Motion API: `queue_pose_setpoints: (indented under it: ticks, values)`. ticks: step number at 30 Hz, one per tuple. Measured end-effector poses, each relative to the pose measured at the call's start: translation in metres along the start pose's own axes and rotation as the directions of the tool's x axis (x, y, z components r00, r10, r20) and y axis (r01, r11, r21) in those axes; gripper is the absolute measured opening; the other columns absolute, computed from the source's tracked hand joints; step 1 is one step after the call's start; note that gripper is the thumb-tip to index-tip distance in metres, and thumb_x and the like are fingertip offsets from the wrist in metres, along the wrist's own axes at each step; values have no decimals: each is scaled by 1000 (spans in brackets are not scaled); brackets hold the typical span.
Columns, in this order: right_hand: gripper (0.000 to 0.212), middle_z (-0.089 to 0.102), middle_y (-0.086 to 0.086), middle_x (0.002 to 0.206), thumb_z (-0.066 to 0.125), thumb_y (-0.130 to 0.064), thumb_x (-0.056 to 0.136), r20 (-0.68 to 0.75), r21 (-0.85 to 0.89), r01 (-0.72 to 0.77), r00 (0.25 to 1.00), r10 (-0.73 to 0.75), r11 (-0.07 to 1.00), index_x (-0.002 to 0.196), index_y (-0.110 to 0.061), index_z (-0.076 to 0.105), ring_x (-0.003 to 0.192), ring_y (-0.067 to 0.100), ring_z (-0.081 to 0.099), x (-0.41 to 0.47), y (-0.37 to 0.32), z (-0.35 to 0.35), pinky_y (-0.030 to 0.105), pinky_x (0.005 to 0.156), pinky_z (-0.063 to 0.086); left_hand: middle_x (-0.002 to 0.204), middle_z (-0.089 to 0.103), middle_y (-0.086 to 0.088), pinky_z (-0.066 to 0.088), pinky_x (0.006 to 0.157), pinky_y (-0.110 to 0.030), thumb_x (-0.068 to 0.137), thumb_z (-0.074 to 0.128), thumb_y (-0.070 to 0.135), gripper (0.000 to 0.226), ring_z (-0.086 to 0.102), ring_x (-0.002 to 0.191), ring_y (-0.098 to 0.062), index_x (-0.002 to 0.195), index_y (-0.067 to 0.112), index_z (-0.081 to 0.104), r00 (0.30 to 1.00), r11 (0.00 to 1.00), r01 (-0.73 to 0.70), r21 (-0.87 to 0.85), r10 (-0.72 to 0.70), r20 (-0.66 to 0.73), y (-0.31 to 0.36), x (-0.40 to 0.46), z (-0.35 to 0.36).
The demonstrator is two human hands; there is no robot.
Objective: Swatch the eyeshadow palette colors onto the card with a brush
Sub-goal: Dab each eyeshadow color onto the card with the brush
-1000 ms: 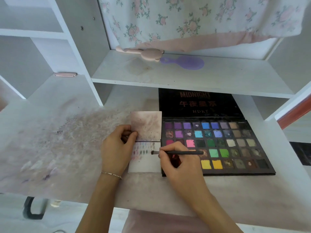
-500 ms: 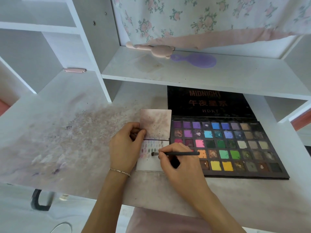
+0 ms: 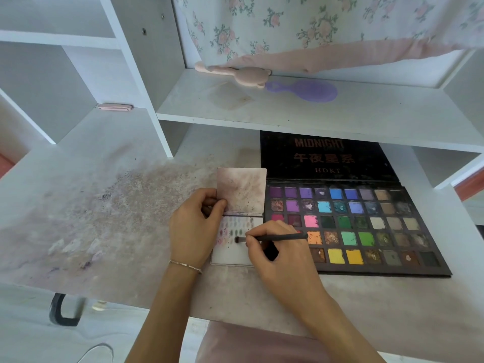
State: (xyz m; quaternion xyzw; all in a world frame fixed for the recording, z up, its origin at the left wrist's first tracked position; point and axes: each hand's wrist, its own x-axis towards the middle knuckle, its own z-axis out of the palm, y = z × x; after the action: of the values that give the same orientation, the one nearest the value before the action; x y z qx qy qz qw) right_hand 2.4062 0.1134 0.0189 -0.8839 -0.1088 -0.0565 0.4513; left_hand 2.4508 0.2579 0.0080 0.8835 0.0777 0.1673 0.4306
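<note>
I see the card (image 3: 235, 254) lying flat on the table (image 3: 110, 221), touching the left edge of the open eyeshadow palette (image 3: 351, 226). The card's stained flap stands raised at its far end; the near panel carries rows of small swatches, pinkish at left and grey-green toward the middle. My left hand (image 3: 195, 226) is clamped on the card's left edge at the fold, thumb and fingers pinching it there; a thin bracelet (image 3: 186, 265) sits on that wrist. My right hand (image 3: 277, 251) grips the brush (image 3: 272, 238) in a pen-style pinch, with the dark handle running nearly level toward the right over the palette's lower left pans. The brush tip is down on the card's near panel, at the lower swatch row; whether bristles press or only touch I cannot tell. The two hands are apart, with the swatch area between them. Palette lid lies open flat behind the pans, lettered MIDNIGHT and HDKT. Pans run from purples and blues at the far left through pink, greens, orange and yellows to muted browns and greys at right. The table left of the card is dusted with pinkish powder. On the shelf (image 3: 288, 111) above: a pink item (image 3: 248, 76) and a purple hairbrush (image 3: 311, 91), under a floral cloth (image 3: 314, 27).
</note>
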Motion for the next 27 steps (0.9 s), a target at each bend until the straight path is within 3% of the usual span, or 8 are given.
queue_pose_setpoints:
  ticks: [11,27]
  values:
    - [13,58,-8,75,51,-29,79,18,-6,1,1000,-1,1000,80,-22,62,76,8,51,0,0,0,25,71,44,68,55,21,38,58,-3,81,64,17,8,53,63,4,83,24,61,1000,1000,8,-3,-8,1,1,0,0]
    - [11,56,-10,72,52,-27,79,4,-12,27,1000,-27,1000,80,-22,62,73,7,51,1,1,0,23,68,43,67,55,20,39,59,-6,80,64,17,8,53,63,2,83,24,61,1000,1000,13,-11,-13,-3,0,0,1]
